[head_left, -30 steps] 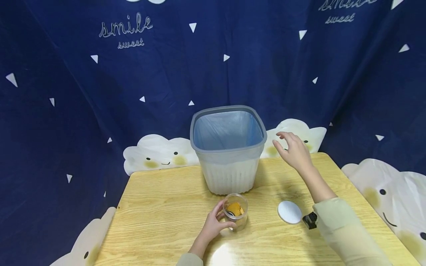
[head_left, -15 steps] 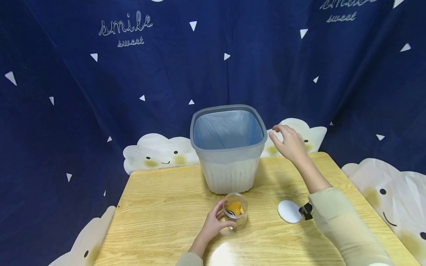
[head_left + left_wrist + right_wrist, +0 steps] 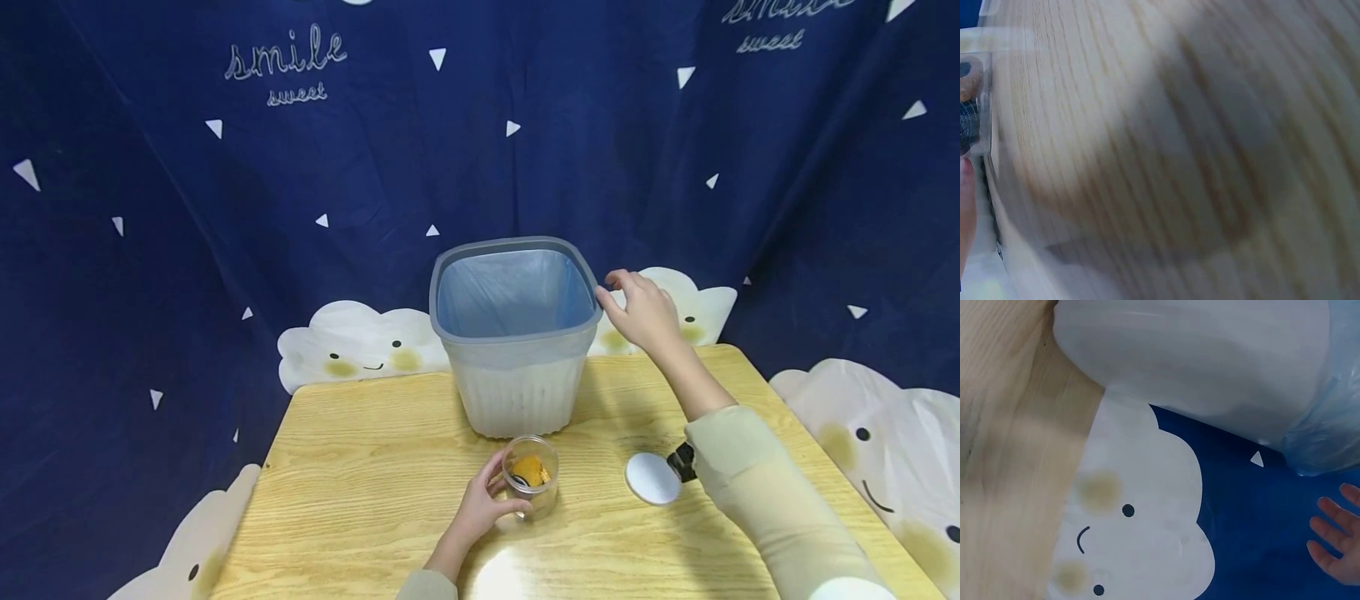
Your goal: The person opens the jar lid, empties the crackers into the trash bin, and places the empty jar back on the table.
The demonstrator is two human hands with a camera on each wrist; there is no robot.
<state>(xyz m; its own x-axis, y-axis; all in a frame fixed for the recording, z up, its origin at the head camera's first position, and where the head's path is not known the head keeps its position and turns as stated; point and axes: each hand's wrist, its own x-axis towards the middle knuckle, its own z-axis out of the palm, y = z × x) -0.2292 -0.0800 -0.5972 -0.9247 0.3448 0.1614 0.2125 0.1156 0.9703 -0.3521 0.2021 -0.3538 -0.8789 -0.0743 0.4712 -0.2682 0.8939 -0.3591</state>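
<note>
In the head view my left hand [image 3: 474, 510] grips a clear plastic jar [image 3: 546, 498] from its left side, thumb in front. Orange pieces [image 3: 531, 471] and something dark lie inside it. The left wrist view catches only part of the jar [image 3: 985, 119] and a fingertip at its left edge. My right hand [image 3: 647, 310], empty with spread, slightly bent fingers, is raised right at the right rim of a waste bin [image 3: 517, 392]. A blue bag [image 3: 517, 292] lines this whitish bin with a grey rim. In the right wrist view, the fingers [image 3: 1335, 534] appear below the bag [image 3: 1329, 425].
A round white lid [image 3: 652, 478] lies on the wooden table [image 3: 360, 467], right of the jar. The black wrist camera [image 3: 681, 462] sits under the right sleeve. Behind the table hangs a dark blue curtain [image 3: 360, 167] with clouds and triangles.
My right hand has moved left and a little farther forward, up to the bin's right rim. The left hand, jar, bin and lid stay in place.
</note>
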